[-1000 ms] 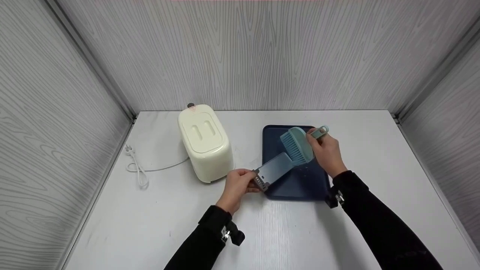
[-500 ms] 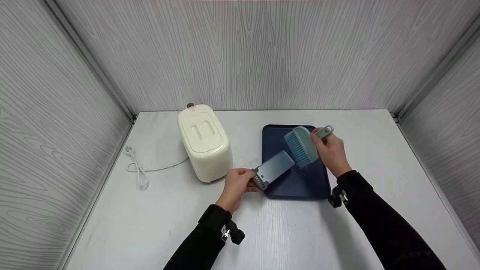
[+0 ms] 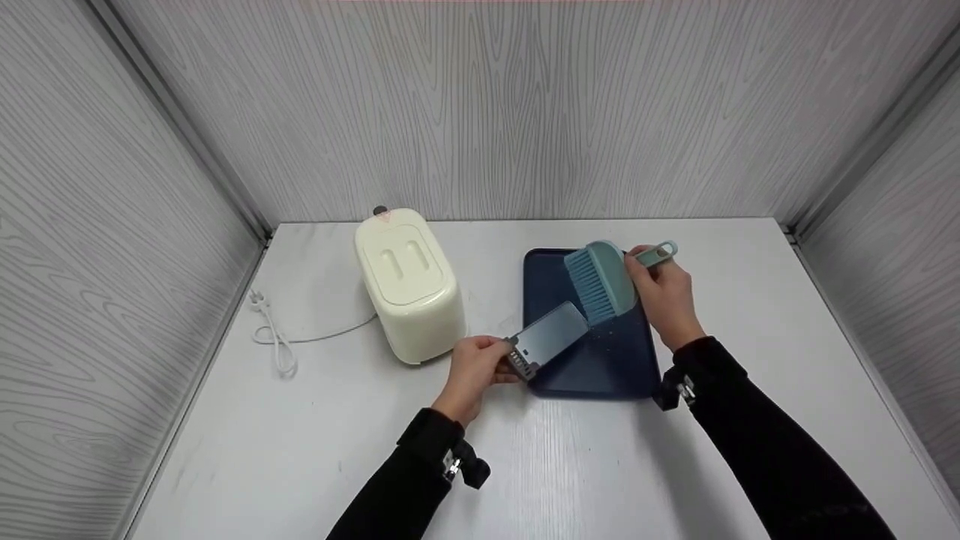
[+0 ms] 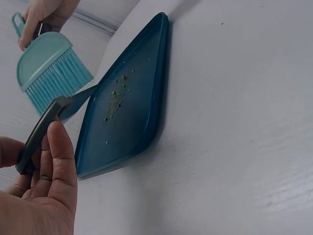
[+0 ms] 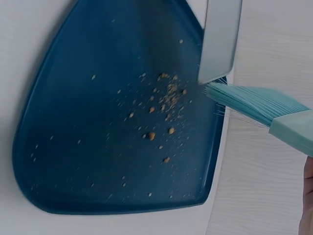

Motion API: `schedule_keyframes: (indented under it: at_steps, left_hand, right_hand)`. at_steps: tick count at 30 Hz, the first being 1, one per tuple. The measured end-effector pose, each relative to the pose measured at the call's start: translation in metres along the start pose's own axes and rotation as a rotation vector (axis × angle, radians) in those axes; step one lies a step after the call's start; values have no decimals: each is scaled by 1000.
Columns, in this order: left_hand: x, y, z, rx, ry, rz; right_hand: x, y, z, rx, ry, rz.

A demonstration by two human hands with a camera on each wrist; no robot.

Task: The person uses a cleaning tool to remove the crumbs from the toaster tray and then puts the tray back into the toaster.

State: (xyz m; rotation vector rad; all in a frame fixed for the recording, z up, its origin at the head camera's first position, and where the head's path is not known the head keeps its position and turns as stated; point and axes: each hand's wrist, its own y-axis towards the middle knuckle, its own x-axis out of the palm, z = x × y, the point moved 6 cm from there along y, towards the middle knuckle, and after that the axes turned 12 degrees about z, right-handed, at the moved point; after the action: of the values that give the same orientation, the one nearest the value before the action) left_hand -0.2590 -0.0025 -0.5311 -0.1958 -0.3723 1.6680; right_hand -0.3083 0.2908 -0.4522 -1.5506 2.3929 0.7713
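My left hand (image 3: 474,371) pinches the dark slotted end of a thin, silvery crumb tray (image 3: 553,332), tilted over the left side of a dark blue tray (image 3: 615,379). My right hand (image 3: 666,304) grips a light teal hand brush (image 3: 613,279) by its handle. In the right wrist view the bristles (image 5: 249,100) hang right at the crumb tray's far end. Brown and pale crumbs (image 5: 171,98) lie scattered on the blue tray, thickest near its middle. From the left wrist, the brush (image 4: 44,61) shows beyond the crumb tray's dark end (image 4: 41,132).
A cream toaster (image 3: 411,292) with a lid on top stands left of the blue tray. Its cord leads left to a bundled white plug (image 3: 259,300) on the white table (image 3: 330,442). Grey wood-grain panels (image 3: 480,112) enclose the back and sides.
The brush has lifted away from the crumb tray, going right and then up toward the back of the table. My left hand and the crumb tray have barely moved.
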Motion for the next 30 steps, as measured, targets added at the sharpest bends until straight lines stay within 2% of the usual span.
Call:
schedule_keyframes:
  at_steps: [3,13,23,30]
  left_hand:
    - [0,-1,1,8,-3,-5]
    - [0,-2,-1,6,-8,-2]
    - [2,-3,0,-3,6,-3]
    - [3,-4,0,4,10,-9]
  right_hand:
    - [5,-1,-8,11,66,-15]
    - [29,-11,-36,7,333,-152]
    - [47,-17,-52,58,448,-226]
    - [59,-23,-58,76,459,-282]
